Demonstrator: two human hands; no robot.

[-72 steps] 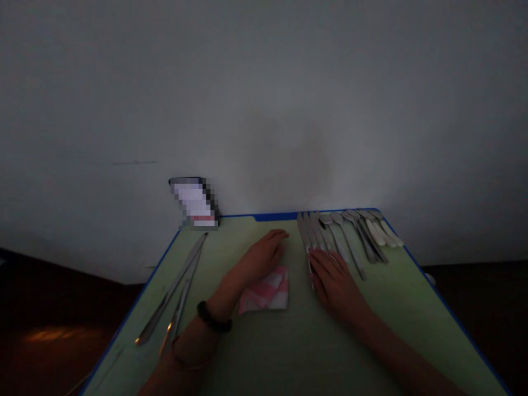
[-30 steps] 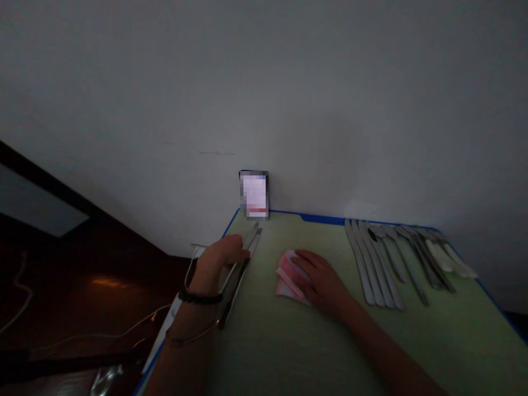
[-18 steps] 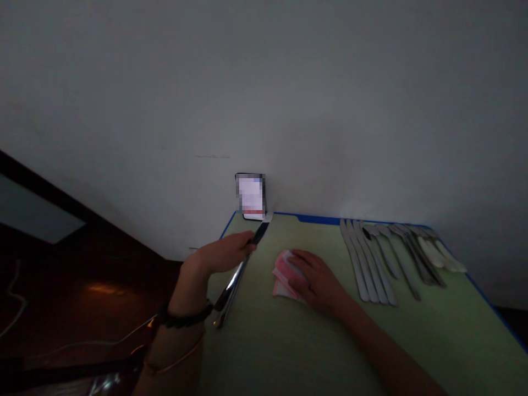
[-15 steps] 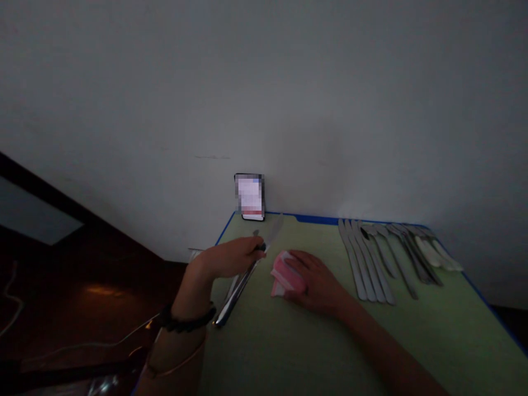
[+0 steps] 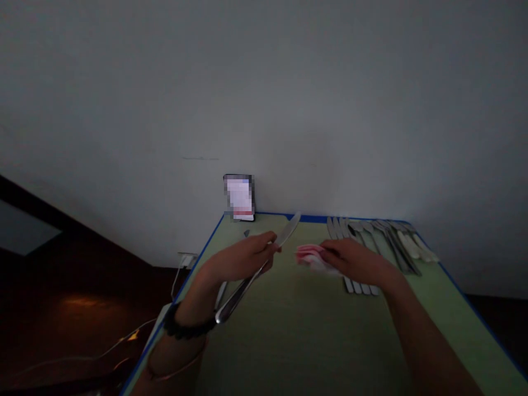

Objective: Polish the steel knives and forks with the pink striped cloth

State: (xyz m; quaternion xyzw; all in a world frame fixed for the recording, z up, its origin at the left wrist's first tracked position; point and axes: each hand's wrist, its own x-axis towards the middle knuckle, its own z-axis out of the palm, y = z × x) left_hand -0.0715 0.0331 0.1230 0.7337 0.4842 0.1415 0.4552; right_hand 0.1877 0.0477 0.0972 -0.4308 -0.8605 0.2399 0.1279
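My left hand [image 5: 251, 256] is closed around a silver table knife [image 5: 289, 231], its blade pointing up and away to the right and its handle slanting down towards my wrist. Another piece of cutlery [image 5: 221, 294] lies on the table beneath that hand, mostly hidden. In my right hand [image 5: 350, 256] is a folded pink and white cloth [image 5: 311, 256], pinched between thumb and fingers, apart from the knife. Behind my right hand, several table knives [image 5: 361, 288] lie in a row, partly covered by it.
Several spoons and forks [image 5: 396, 242] and white-handled pieces [image 5: 414, 245] lie at the table's right. A phone [image 5: 240, 198] leans on the wall at the back. The green table [image 5: 305, 341] has a blue edge. A white cable [image 5: 177, 278] hangs at left.
My right hand has carried the cloth right, away from the left hand, and lifted it. The knife in my left hand has come up and tilted further right. The view has shifted slightly.
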